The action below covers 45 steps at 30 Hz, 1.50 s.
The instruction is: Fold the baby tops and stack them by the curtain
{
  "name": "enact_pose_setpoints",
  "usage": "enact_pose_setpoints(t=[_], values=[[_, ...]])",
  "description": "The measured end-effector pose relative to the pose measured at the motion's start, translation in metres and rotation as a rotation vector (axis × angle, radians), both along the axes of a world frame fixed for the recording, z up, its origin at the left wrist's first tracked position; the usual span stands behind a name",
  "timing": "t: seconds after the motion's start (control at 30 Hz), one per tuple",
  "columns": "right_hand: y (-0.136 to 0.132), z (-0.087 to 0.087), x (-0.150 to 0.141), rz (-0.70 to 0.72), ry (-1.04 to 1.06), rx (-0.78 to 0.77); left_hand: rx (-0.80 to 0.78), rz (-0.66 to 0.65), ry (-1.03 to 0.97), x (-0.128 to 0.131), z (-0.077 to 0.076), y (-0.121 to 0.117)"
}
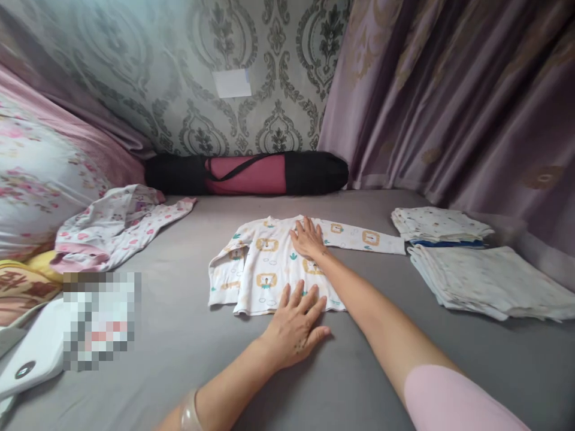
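A small white long-sleeved shirt (pixel 269 263) with a lion print lies spread on the grey bed sheet (pixel 188 335). Its right-hand sleeve stretches straight out to the side, while the left-hand sleeve bends downward. My left hand (pixel 296 326) rests on the shirt's lower hem, fingers spread and thumb apart. Near the collar, my right hand (pixel 308 237) presses flat on the upper part, fingers stretched out. Part of the shirt's right side is hidden under my right hand and forearm.
Two stacks of folded clothes, a smaller one (pixel 440 224) and a larger one (pixel 489 281), lie at the right. A crumpled pink-and-white garment (pixel 121 224) is at the left, near a white device (pixel 42 341). Along the wall lies a long black-and-red bag (pixel 247 173).
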State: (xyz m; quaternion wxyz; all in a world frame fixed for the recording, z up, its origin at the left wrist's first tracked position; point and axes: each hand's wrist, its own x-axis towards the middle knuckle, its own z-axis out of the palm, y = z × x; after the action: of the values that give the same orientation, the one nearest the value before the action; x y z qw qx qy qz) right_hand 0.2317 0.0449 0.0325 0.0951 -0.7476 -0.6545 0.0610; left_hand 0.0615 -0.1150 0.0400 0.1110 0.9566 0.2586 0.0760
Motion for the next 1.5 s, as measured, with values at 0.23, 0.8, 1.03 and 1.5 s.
enact_pose_setpoints(t=[0.23,0.8,1.03,1.5], values=[[-0.009,0.032,0.025,0.022,0.298,0.042,-0.03,0.008,-0.042,-0.003,0.013,-0.005],[-0.199,0.045,0.034,-0.124,0.091,-0.147,0.02,0.106,-0.108,-0.013,0.017,0.005],[-0.191,0.044,0.056,-0.213,0.311,-0.156,0.019,0.082,-0.006,-0.012,0.022,0.006],[-0.109,0.048,0.075,-0.039,-0.145,-0.012,-0.005,-0.042,-0.12,0.0,0.029,0.005]])
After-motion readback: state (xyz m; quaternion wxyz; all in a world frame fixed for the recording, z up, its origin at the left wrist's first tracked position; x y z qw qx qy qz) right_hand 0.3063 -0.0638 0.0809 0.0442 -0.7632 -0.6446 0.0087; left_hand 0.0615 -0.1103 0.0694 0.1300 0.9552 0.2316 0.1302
